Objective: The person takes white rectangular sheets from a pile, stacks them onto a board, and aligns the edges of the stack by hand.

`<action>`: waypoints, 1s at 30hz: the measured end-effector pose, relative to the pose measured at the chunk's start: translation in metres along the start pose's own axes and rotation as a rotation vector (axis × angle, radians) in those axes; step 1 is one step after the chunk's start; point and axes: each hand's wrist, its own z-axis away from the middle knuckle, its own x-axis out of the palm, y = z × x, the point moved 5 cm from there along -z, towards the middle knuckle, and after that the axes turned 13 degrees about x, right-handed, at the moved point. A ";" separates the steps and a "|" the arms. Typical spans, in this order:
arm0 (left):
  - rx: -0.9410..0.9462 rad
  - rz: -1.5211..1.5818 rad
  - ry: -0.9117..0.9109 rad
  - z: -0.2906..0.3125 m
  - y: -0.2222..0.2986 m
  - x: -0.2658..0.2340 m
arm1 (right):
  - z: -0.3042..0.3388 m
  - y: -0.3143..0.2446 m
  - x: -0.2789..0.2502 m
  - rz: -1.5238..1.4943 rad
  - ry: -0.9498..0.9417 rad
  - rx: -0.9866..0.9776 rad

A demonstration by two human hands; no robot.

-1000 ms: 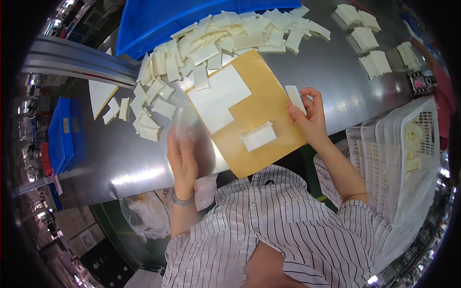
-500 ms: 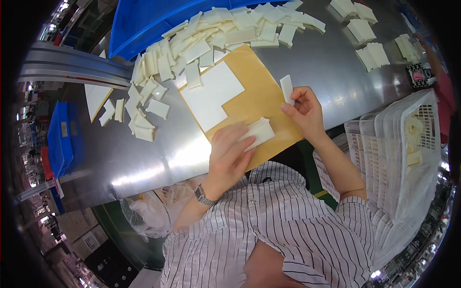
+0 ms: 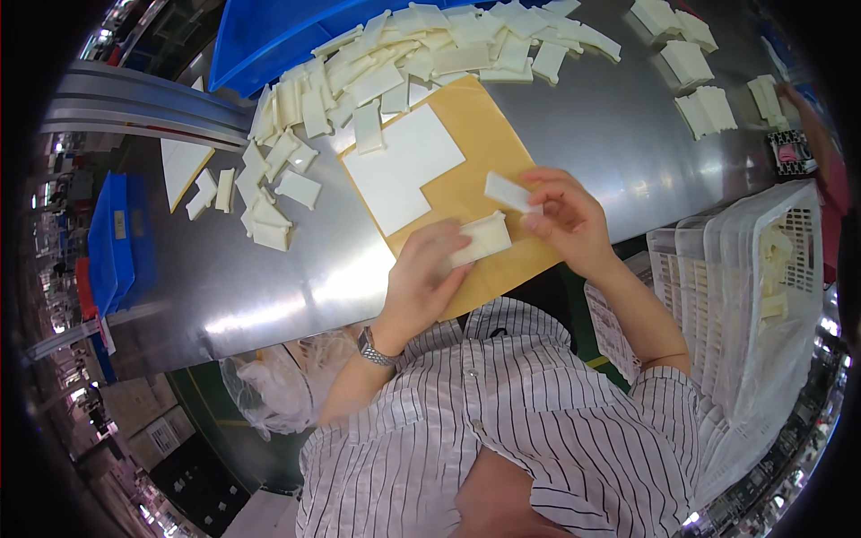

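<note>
My left hand [image 3: 417, 278], with a metal watch at the wrist, grips a cream plastic piece [image 3: 489, 236] with small knobs at its end, low over a tan backing sheet [image 3: 498, 121]. Pinched between the thumb and fingers of my right hand [image 3: 576, 224] is a thin white rectangular strip [image 3: 508, 192], tilted just above and beside the cream piece. I cannot tell whether the two touch. A white layer [image 3: 404, 161] with a stepped edge covers the left part of the tan sheet. One loose cream piece [image 3: 368, 127] lies over its upper edge.
A large heap of cream plastic pieces [image 3: 395, 63] spreads in front of a blue bin [image 3: 269, 40]. Small stacks [image 3: 706, 112] of them stand at the far right of the metal table [image 3: 332, 255]. White plastic crates [image 3: 668, 269] are at my right, near another person's arm [image 3: 803, 112].
My right hand has brought the white strip left and down, from upright to nearly flat, close to the cream piece. The left hand still grips that piece, now turned slightly.
</note>
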 end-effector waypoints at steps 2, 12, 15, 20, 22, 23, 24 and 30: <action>-0.021 0.008 0.019 0.001 -0.005 -0.002 | 0.007 -0.013 0.013 0.356 -0.115 -0.190; -0.121 0.125 0.033 0.010 -0.018 0.003 | 0.018 -0.025 0.046 0.655 -0.124 -0.478; -0.112 0.099 0.024 0.007 -0.014 0.002 | 0.017 -0.024 0.047 0.660 -0.123 -0.477; -0.104 0.092 0.026 0.007 -0.013 0.001 | 0.015 -0.024 0.048 0.683 -0.118 -0.486; -0.111 0.095 0.031 0.006 -0.013 0.001 | 0.014 -0.023 0.048 0.702 -0.108 -0.490; -0.107 0.098 0.032 0.006 -0.013 0.001 | 0.014 -0.024 0.049 0.716 -0.101 -0.504; -0.103 0.101 0.032 0.005 -0.013 0.001 | 0.014 -0.024 0.049 0.731 -0.092 -0.519; 0.012 0.060 0.024 0.001 -0.010 -0.001 | 0.013 -0.020 0.050 0.721 -0.110 -0.541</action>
